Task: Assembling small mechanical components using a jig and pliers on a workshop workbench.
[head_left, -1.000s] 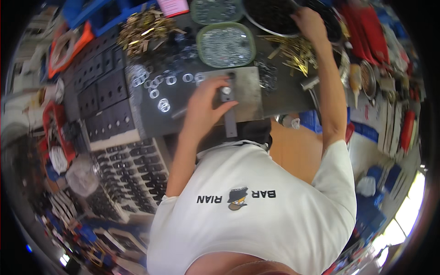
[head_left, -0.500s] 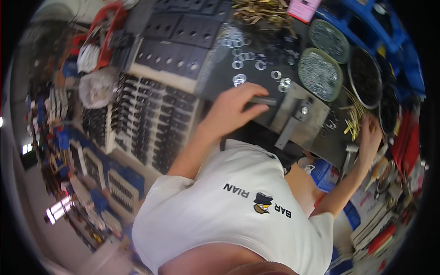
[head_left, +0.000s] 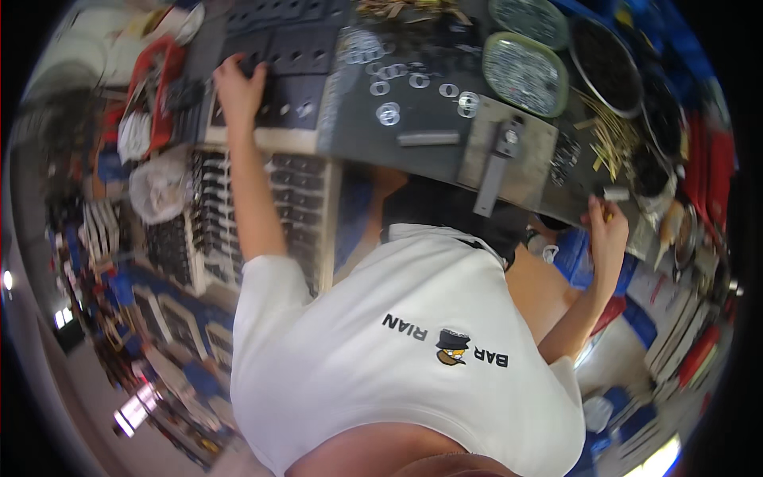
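My left hand [head_left: 241, 91] is stretched out over the dark blocks with round holes [head_left: 278, 99] at the left. Its thumb and fingers are apart, and I see nothing held in it. My right hand [head_left: 606, 232] is at the table's right edge with its fingers pinched together. A small yellow piece [head_left: 609, 215] shows between them. Just beyond the fingertips is a short silver cylinder [head_left: 616, 193]; whether the hand touches it I cannot tell. Between my hands a grey metal bar [head_left: 429, 138] lies near a steel plate [head_left: 473, 159] bearing a clamp-like fixture [head_left: 507, 143].
Flat metal rings [head_left: 388, 114] are scattered on the dark table. Green trays of small metal parts [head_left: 524, 73] and a round bowl of dark pieces [head_left: 606, 67] stand at the back right, near yellow strips [head_left: 608, 139]. A rack of dark parts [head_left: 298, 191] stands below the left arm.
My left hand has let go of the grey bar and moved left to the dark blocks. The right hand has drawn back from the yellow strips. The whole view has shifted.
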The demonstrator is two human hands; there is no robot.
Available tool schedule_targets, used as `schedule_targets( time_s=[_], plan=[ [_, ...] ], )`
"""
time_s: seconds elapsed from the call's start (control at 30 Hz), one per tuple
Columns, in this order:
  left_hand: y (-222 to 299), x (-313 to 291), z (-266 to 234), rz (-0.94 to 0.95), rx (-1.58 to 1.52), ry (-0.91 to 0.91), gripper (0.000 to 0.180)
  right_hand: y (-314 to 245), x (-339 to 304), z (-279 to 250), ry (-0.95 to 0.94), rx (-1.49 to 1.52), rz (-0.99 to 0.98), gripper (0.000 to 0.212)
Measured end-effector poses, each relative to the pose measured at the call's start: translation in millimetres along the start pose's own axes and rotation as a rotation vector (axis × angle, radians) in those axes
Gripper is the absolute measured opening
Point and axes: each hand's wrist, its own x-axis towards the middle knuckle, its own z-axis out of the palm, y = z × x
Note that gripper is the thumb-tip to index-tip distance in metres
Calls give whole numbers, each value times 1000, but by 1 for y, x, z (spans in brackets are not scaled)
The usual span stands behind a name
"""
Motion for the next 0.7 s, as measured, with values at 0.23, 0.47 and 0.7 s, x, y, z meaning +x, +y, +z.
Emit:
schedule_targets(
  time_s=[0.23,0.47,0.7],
  plan=[
    [-11,28,11,-130,131,-196,69,-25,-7,5,293,886,-327,29],
    [12,27,4,-186,210,-218,72,-22,13,6,30,1134,-596,54],
    [-3,-2,-16,-590,-675,-223,60,-11,23,17,-79,1203,-614,50]
  ],
)
